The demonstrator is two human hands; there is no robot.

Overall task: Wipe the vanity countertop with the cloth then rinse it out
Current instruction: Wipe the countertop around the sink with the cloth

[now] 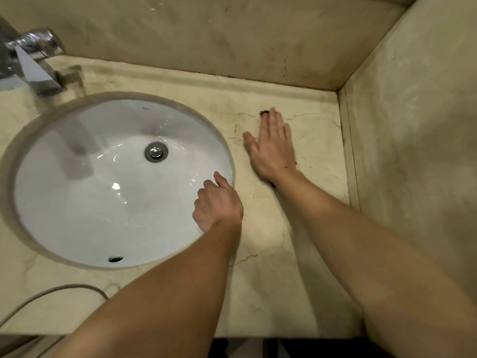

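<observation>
A beige stone back wall point(206, 34) is seen rising behind the counter, mottled and faintly stained, with a dark grimy line where it is met below. A matching side wall point(418, 125) is set at the right, forming a tight corner. An oval white basin point(77, 177) is sunk to the left, its chrome drain point(156, 151) caught by glints of overhead light. A chrome faucet point(33, 65) is mounted at upper left. A pale cord point(51, 293) is draped near the front edge.

The cloth point(264, 113) hides almost wholly under the flat right hand point(272, 148) — only dark scraps show.
</observation>
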